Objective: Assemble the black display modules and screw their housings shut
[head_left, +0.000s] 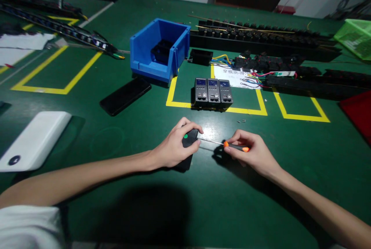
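My left hand (176, 144) wraps around a small black module (190, 139) that bears a round green sticker and stays partly hidden under the palm. In my right hand (251, 150) is a screwdriver (237, 147) with an orange and black handle. Its thin shaft points left, and the tip reaches the module's right side beside my left fingertips. Just beyond my hands stand three black modules (213, 94) with small displays, set side by side. A few tiny screws (242, 121) lie on the green table (139, 202) to their right.
A blue bin (153, 67) with a black part inside stands behind a black phone (125, 96). At left lies a white power bank-like device (36, 139). Long black strips (266, 42) and wired parts fill the back right, near a green basket (355, 40) and a red bin (358, 114).
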A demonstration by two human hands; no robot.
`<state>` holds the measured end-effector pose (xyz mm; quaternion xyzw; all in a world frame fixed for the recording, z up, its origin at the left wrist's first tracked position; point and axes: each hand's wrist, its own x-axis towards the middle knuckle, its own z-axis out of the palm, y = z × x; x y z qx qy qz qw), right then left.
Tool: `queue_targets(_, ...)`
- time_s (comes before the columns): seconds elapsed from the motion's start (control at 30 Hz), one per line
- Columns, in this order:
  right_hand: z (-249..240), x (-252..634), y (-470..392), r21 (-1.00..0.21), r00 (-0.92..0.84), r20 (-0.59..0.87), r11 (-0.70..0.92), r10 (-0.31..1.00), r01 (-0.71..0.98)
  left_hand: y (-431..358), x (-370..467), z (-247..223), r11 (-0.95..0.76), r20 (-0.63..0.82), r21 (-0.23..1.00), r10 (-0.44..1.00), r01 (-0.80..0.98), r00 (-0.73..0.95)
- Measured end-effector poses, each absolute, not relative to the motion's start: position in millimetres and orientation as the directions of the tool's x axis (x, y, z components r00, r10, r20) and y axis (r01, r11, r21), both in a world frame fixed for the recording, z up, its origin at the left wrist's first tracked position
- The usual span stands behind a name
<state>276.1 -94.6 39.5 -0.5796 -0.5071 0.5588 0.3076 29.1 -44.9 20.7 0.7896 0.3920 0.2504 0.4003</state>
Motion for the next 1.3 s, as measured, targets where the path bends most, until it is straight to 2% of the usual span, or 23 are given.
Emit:
queue_targets(0.1, 39.4, 276.3, -94.0, -0.923, -0.152, -0.179, -0.112, 0.972, 0.369, -45.3, 29.1, 20.7, -0.369, 0.079, 0.829, 0.820, 0.419, 0.567)
queue_targets(0.23, 37.9, 280.0, -91.8, -0.836, -0.249, 0.055, 0.181, 0.967, 0.518, -45.4, 28.7, 20.9, -0.365, 0.074, 0.830, 0.820, 0.421, 0.567)
queue_targets(0.37, 37.2, 282.9, -92.5, -0.746, -0.346, 0.245, 0.405, 0.905, 0.530, -45.4, 28.8, 20.8, -0.368, 0.075, 0.829, 0.820, 0.421, 0.568)
queue_targets(0.47, 36.0, 284.2, -95.4, -0.701, -0.400, 0.319, 0.498, 0.859, 0.511, -45.5, 29.3, 20.9, -0.367, 0.074, 0.829, 0.820, 0.422, 0.568)
queue_targets(0.67, 32.2, 286.4, -98.1, -0.638, -0.448, 0.300, 0.526, 0.842, 0.562, -45.4, 30.2, 21.1, -0.374, 0.080, 0.824, 0.820, 0.425, 0.566)
queue_targets(1.13, 41.9, 282.9, -96.4, -0.724, -0.387, 0.118, 0.346, 0.915, 0.597, -45.7, 29.0, 22.5, -0.373, 0.074, 0.823, 0.819, 0.428, 0.569)
queue_targets(1.3, 42.9, 282.8, -96.0, -0.688, -0.425, 0.113, 0.379, 0.898, 0.619, -45.2, 29.2, 23.3, -0.374, 0.076, 0.825, 0.816, 0.425, 0.572)
